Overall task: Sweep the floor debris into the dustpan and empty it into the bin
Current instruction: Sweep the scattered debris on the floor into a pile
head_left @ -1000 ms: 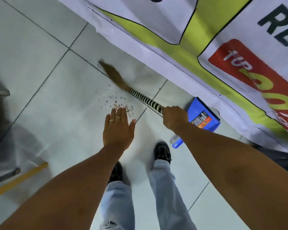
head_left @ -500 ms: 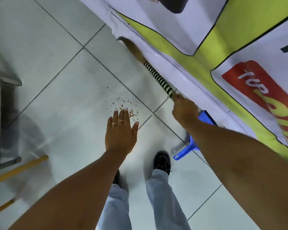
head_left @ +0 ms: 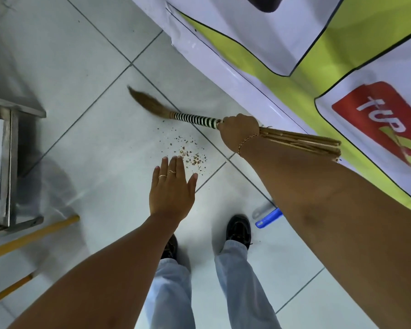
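Observation:
A small patch of brown debris (head_left: pixel 190 154) lies scattered on the white floor tiles. My right hand (head_left: pixel 239 130) grips a hand broom (head_left: pixel 192 118) by its green-and-white striped binding; the brown bristle tip rests on the floor just beyond the debris, and the stick ends jut out behind my wrist. My left hand (head_left: pixel 172 191) hovers flat, fingers extended, empty, just short of the debris. Only the blue handle of the dustpan (head_left: pixel 268 218) shows on the floor, under my right forearm. No bin is in view.
A printed white, green and red banner (head_left: pixel 318 67) slopes along the right side. A metal frame (head_left: pixel 10 162) stands at the left edge, with two yellow poles (head_left: pixel 31 236) lying on the floor below it. My two black shoes (head_left: pixel 239 230) stand near the dustpan handle.
The broom has swung from up against the banner down to the left, bringing its bristles onto the floor beyond the debris. My left hand has stayed put.

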The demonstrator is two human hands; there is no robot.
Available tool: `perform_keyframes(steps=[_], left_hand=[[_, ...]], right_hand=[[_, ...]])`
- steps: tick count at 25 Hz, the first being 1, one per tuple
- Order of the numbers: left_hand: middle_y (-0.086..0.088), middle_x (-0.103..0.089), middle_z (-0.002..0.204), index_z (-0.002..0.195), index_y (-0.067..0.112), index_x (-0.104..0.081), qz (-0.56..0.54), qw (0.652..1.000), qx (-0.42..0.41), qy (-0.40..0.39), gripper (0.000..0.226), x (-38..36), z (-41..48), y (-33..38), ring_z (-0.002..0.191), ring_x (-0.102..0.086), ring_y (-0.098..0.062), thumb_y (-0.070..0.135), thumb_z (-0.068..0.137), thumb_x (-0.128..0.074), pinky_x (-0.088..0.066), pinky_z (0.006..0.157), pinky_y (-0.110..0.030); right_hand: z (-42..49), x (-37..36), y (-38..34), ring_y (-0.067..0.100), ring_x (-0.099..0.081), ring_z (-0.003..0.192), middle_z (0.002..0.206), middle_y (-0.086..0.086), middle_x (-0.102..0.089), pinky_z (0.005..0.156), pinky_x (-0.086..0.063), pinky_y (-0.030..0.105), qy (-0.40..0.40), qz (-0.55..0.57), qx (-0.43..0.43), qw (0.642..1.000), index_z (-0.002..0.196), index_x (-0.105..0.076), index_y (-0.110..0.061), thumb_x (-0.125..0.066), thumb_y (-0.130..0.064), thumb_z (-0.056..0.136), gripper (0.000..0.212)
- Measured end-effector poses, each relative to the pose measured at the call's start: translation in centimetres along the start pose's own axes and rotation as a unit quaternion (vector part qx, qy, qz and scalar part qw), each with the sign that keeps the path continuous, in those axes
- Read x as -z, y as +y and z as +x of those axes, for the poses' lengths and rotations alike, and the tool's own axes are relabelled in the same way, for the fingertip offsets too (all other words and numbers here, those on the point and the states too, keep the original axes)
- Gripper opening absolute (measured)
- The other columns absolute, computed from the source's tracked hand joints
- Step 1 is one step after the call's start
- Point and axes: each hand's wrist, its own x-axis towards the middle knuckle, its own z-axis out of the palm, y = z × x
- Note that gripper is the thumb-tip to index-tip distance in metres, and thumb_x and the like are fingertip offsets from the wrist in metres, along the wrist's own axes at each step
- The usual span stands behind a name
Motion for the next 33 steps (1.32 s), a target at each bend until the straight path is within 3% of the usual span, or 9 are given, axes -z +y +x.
perform_keyframes(steps=[4,6,8,10,13,17,21,28,33], left_hand=[[-0.018,-0.037,0.150,0.144,-0.001,-0.028,-0.007,1.000,-0.007,0.000,0.062,0.2,-1.8,-0.3,0.143,-0.022,-0.033,0.041,0.098,-0.028,-0.019,0.118,-0.044],[-0.018,-0.036,0.150,0.144,-0.001,-0.027,-0.017,1.000,-0.010,0.006,0.062,0.7,-2.8,-0.7,0.144,-0.021,-0.033,0.040,0.098,-0.028,-0.018,0.118,-0.043],[-0.018,-0.034,0.151,0.145,-0.001,-0.025,-0.030,0.999,-0.016,0.010,0.062,1.1,-3.7,-1.4,0.145,-0.019,-0.032,0.040,0.099,-0.028,-0.017,0.118,-0.043],[-0.018,-0.036,0.150,0.145,-0.001,-0.026,-0.036,0.999,-0.027,0.023,0.064,1.6,-4.5,-2.7,0.144,-0.021,-0.032,0.041,0.097,-0.024,-0.018,0.118,-0.043],[-0.019,-0.036,0.150,0.144,-0.001,-0.027,-0.025,0.998,-0.048,0.030,0.065,2.1,-6.0,-6.7,0.144,-0.022,-0.032,0.041,0.095,-0.022,-0.018,0.118,-0.043],[-0.024,-0.049,0.140,0.137,-0.006,-0.039,0.008,0.995,-0.071,0.065,0.068,2.2,-7.1,-14.0,0.136,-0.038,-0.037,0.042,0.093,-0.021,-0.031,0.112,-0.048],[-0.027,-0.052,0.135,0.134,-0.008,-0.042,0.037,0.995,-0.055,0.080,0.066,2.6,-7.1,-22.0,0.132,-0.042,-0.041,0.039,0.092,-0.022,-0.033,0.109,-0.051],[-0.028,-0.053,0.132,0.133,-0.009,-0.042,0.014,0.994,-0.064,0.087,0.060,2.1,-7.1,-25.2,0.131,-0.042,-0.043,0.035,0.093,-0.033,-0.035,0.108,-0.052],[-0.026,-0.052,0.135,0.135,-0.007,-0.041,-0.004,0.994,-0.082,0.078,0.064,1.5,-8.8,-24.1,0.134,-0.039,-0.040,0.040,0.093,-0.027,-0.032,0.109,-0.050]], right_hand=[[-3.7,-1.2,3.4,0.028,-0.054,0.109,0.123,0.002,-0.058,0.067,-0.037,0.033,-0.015,-0.074,0.058,0.995,0.129,-0.051,-0.020,-0.040,-0.014,0.096,0.035],[-7.4,-1.9,5.7,0.027,-0.062,0.092,0.115,-0.003,-0.064,0.058,-0.040,0.030,0.052,-0.109,0.057,0.991,0.120,-0.059,-0.024,-0.053,-0.015,0.089,0.033],[-12.1,-2.9,7.4,0.027,-0.063,0.086,0.119,-0.003,-0.062,0.053,-0.045,0.030,0.035,-0.109,0.032,0.993,0.124,-0.057,-0.026,-0.053,-0.009,0.082,0.045],[-16.6,-4.6,6.3,0.033,-0.062,0.091,0.129,0.003,-0.057,0.055,-0.049,0.035,-0.020,-0.004,0.009,1.000,0.134,-0.048,-0.022,-0.055,-0.005,0.080,0.057],[-18.8,-6.6,-3.7,0.040,-0.067,0.082,0.116,0.014,-0.063,0.061,-0.057,0.046,0.007,0.176,-0.049,0.983,0.132,-0.051,-0.018,-0.056,-0.009,0.082,0.051],[-12.7,-3.8,-22.2,0.038,-0.065,0.095,0.111,0.018,-0.067,0.079,-0.053,0.040,-0.055,0.365,-0.079,0.926,0.129,-0.051,-0.015,-0.045,-0.018,0.094,0.036],[-5.1,-0.6,-33.5,0.034,-0.063,0.101,0.110,0.015,-0.067,0.071,-0.046,0.033,-0.109,0.496,-0.147,0.849,0.114,-0.060,-0.009,-0.040,-0.026,0.096,0.032],[-10.7,-3.9,-36.4,0.036,-0.063,0.104,0.118,0.018,-0.064,0.092,-0.054,0.043,-0.127,0.599,-0.345,0.712,0.121,-0.055,-0.008,-0.036,-0.020,0.097,0.033],[-19.1,-5.2,-37.7,0.027,-0.064,0.089,0.110,0.017,-0.068,0.079,-0.054,0.030,-0.077,0.597,-0.375,0.705,0.124,-0.055,-0.015,-0.036,-0.018,0.099,0.031]])
